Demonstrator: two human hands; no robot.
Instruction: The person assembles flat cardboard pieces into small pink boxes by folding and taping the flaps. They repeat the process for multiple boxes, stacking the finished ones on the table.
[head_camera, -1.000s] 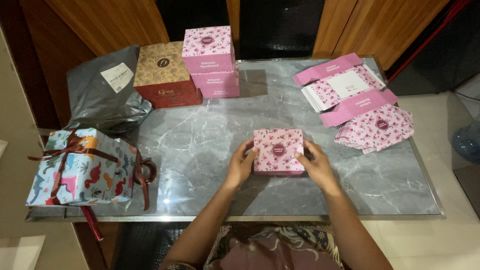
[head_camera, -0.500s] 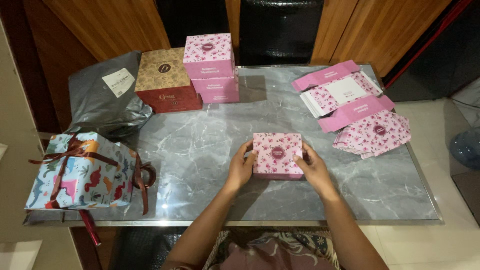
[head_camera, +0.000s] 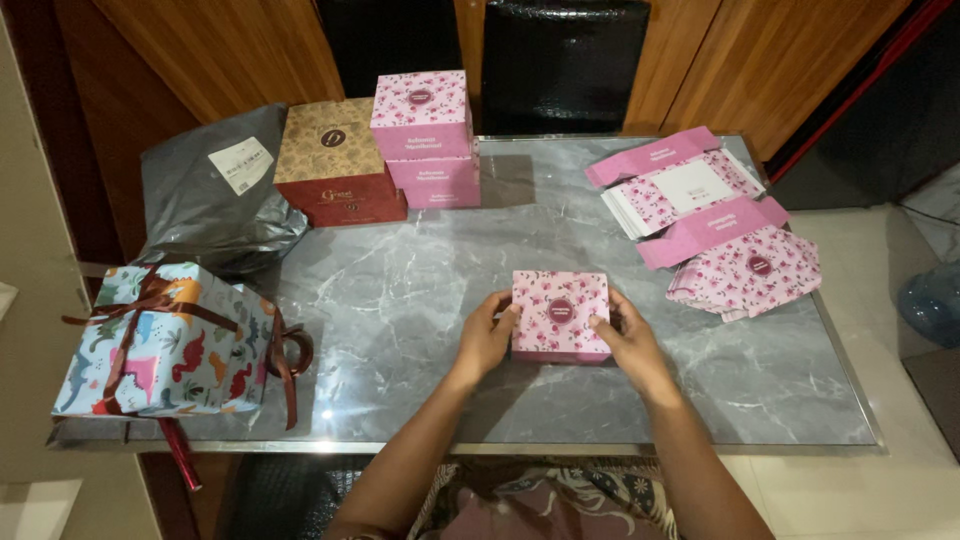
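Far left, a gift box (head_camera: 165, 340) in dinosaur-print wrap w/ brown ribbon sat at the table's left edge, partly overhanging the corner, so little spare room there. Behind it a grey plastic mailer bag (head_camera: 215, 195) slumped at the back-left corner, next to a gold-and-maroon box (head_camera: 335, 160); just beside that, two pink floral boxes stacked (head_camera: 425, 135) at the back edge, prob. parked out of the way to leave the middle free. Centre: small pink floral box (head_camera: 560, 315) rested flat on the grey marble table (head_camera: 400, 290), near the front edge, lid side up. Left hand (head_camera: 485, 335) pressed its left side, fingers curled narrow round the edge, thumb on top; right hand (head_camera: 625, 340) did the same on the right side, fingers closed vs. the wall, so the box was clamped between both palms, seemingly to steady or square it. Open tabletop lay all round it, esp. to the left and front-right. Right: flat unfolded pink box blanks (head_camera: 690, 190) piled at the back-right, another floral stack (head_camera: 750, 270) just beside, close to the right edge, well apart from the hands but within reach.
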